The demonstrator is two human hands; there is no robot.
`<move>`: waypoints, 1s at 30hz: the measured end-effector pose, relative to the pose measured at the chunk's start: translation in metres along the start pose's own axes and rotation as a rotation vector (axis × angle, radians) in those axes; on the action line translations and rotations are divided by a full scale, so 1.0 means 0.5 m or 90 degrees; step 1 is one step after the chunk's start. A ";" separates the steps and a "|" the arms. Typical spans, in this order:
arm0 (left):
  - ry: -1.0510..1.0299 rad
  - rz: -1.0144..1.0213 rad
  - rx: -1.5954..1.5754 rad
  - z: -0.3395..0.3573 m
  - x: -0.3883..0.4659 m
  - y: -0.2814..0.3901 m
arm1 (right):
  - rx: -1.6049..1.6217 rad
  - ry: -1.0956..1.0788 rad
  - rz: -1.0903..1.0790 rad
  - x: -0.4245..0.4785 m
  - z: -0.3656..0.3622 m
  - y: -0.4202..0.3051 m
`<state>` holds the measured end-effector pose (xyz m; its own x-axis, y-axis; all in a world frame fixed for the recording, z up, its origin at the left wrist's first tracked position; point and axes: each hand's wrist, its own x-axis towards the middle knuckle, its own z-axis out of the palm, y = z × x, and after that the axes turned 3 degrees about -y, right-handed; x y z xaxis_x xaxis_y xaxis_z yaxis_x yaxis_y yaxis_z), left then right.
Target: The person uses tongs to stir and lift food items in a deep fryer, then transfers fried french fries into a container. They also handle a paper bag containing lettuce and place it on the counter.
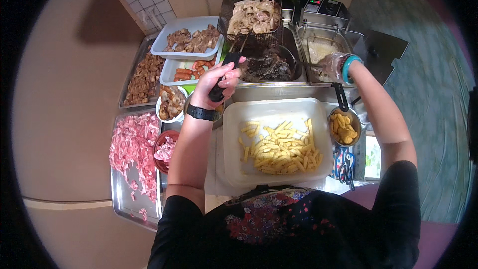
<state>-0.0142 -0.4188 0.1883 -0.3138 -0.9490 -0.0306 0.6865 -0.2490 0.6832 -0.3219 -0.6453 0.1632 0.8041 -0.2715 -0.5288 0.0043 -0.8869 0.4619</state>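
Note:
My left hand (221, 79) grips the black handle of a wire fryer basket (224, 11). The basket holds pale cooked meat strips (254, 15) and is tilted at the back of the left fryer tank, above dark, foamy oil (266, 67). My right hand (335, 67), in a clear plastic glove with a turquoise band at the wrist, is closed around what looks like a utensil handle. A round strainer (293, 63) lies in the dark oil, its handle reaching towards that hand. Just behind the right hand, a second basket (317, 41) sits in the right tank among light bubbles.
In front stands a white plastic tub (231, 149) of raw fries. Right of it are a metal pan of nuggets (344, 129) and scissors (347, 168). At left are a tray of raw meat slices (136, 145), a tray of browned meat (143, 78), tubs of meat (192, 41) and sausages (183, 74).

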 end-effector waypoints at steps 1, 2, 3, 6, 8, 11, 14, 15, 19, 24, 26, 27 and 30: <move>-0.023 -0.004 -0.005 -0.008 0.002 0.001 | 0.352 -0.085 0.072 0.001 0.007 0.003; -0.048 -0.009 -0.009 -0.014 0.004 0.000 | 0.705 -0.170 0.146 0.000 0.015 0.006; -0.045 -0.009 -0.025 -0.019 0.005 -0.002 | 1.003 -0.192 0.151 0.003 0.029 -0.007; -0.050 -0.011 -0.060 -0.024 0.010 -0.004 | 1.432 -0.189 0.214 0.004 0.032 -0.076; -0.053 -0.014 -0.069 -0.028 0.008 -0.003 | 1.453 -0.114 0.271 -0.002 -0.012 -0.129; -0.026 -0.009 -0.083 -0.010 0.010 -0.003 | 1.617 0.041 0.248 0.034 0.035 -0.191; -0.028 -0.007 -0.068 -0.017 0.006 -0.002 | 1.578 0.068 0.290 0.063 0.001 -0.200; -0.028 -0.008 -0.076 -0.018 0.004 -0.001 | 1.512 0.073 0.370 0.070 -0.017 -0.200; -0.039 -0.018 -0.095 -0.014 0.012 -0.001 | 0.677 0.277 0.496 0.113 0.039 -0.153; -0.026 -0.010 -0.067 -0.009 0.004 0.000 | 0.412 0.048 0.379 0.062 0.007 -0.091; -0.031 -0.004 -0.049 -0.009 -0.005 0.001 | 0.363 0.029 0.282 0.039 -0.006 -0.097; -0.030 -0.002 -0.042 -0.006 -0.005 0.000 | 0.371 0.031 0.251 0.033 0.010 -0.095; -0.026 0.002 -0.037 -0.002 0.000 -0.003 | 0.483 -0.035 0.188 0.001 -0.032 -0.096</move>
<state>-0.0146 -0.4186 0.1866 -0.3368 -0.9416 0.0022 0.7238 -0.2574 0.6402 -0.3121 -0.5971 0.1521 0.6791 -0.5341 -0.5036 -0.6230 -0.7822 -0.0105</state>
